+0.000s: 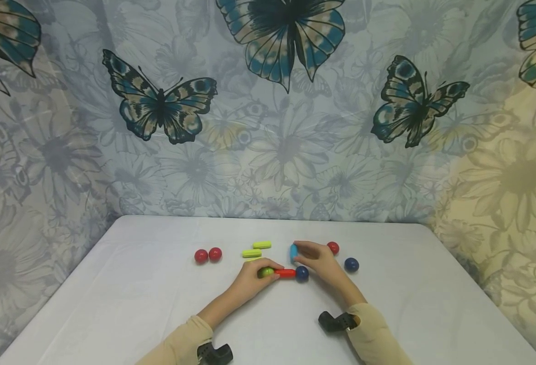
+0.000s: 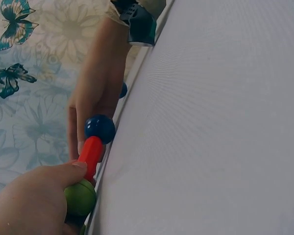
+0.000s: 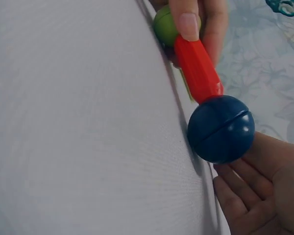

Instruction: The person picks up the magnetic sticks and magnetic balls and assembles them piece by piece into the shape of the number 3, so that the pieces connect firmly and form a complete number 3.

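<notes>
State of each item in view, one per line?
Left hand: gripping red rod near green ball
Right hand: pinching light blue rod
Red rod: held, a ball at each end
Green ball: at rod end, partly covered
Joined blue ball: at rod's other end
Light blue rod: held, unattached
Three yellow-green rods: loose, one partly hidden
Two red balls: loose, side by side
Lone red ball: loose
Separate blue ball: loose

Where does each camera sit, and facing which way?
Head: head-worn, facing forward and down at the white table; left hand, right hand and sleeves show.
Left wrist: worn there, looking along the red rod; left hand near, right hand beyond.
Right wrist: worn there, facing the blue ball; right hand low, left hand above.
Wrist views share red rod, blue ball and green ball.
</notes>
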Available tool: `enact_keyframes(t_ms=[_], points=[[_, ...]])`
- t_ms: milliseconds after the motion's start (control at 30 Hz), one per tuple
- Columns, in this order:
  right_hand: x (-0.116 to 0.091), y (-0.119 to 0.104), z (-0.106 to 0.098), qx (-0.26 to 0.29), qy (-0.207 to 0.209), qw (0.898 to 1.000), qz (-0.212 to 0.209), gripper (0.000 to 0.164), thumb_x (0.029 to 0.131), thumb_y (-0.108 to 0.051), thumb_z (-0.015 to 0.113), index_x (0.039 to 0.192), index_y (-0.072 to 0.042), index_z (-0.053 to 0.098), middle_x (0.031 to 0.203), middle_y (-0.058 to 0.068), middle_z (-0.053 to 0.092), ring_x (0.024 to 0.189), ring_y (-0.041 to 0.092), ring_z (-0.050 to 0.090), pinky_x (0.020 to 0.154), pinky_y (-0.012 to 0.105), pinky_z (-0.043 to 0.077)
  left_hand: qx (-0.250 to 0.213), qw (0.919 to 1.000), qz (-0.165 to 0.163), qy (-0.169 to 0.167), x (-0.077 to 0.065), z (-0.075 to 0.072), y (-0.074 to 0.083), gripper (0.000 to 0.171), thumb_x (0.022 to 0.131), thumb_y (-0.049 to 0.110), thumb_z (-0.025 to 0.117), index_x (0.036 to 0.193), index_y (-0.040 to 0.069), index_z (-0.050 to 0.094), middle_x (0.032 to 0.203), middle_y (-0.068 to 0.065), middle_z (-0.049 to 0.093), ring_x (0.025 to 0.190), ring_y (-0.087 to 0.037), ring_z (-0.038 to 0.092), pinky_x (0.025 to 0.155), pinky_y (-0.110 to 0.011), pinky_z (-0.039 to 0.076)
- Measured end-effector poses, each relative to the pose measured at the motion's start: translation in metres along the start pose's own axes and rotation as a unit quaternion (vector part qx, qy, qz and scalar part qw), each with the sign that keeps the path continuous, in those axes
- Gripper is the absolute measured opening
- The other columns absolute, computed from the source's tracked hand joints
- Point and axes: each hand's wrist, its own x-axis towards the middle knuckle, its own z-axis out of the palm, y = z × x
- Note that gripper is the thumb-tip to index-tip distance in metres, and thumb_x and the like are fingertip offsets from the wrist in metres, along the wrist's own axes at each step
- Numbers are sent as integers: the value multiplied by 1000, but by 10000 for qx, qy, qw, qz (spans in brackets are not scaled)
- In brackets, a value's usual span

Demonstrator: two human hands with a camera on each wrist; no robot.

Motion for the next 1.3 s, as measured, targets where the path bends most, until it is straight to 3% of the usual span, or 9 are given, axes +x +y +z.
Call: enact_keyframes(t_ms=[333,667,800,1300], points=[[-8,4,-5,244,115,9996,56,53,86,-19,74,133,0,57,136,21,58,130,36,53,104,34,46,-38,10000,14,30,1,2,-6,20,89,17,71,108,22,73,108,3,74,105,-17,65,94,-27,50],[-14,4,-10,380,226,9990,-51,52,85,-18,75,131,-1,59,135,21,60,127,36,56,101,31,48,-21,10000,-10,-16,0,1,-2,20,89,16,71,109,19,73,109,2,74,105,-15,65,93,-25,50],[-16,3,-11,590,200,9981,-15,53,85,-17,76,131,0,58,135,21,59,128,36,55,102,32,48,7,10000,-1,9,0,0,-1,20,89,14,70,108,18,74,108,1,74,103,-14,65,90,-24,50],[-17,4,-14,571,83,9983,-106,52,84,-18,76,131,-3,59,135,18,60,130,34,54,102,28,48,-3,10000,-84,1,0,1,-2,20,89,15,71,109,20,74,108,2,74,103,-15,64,91,-24,50]])
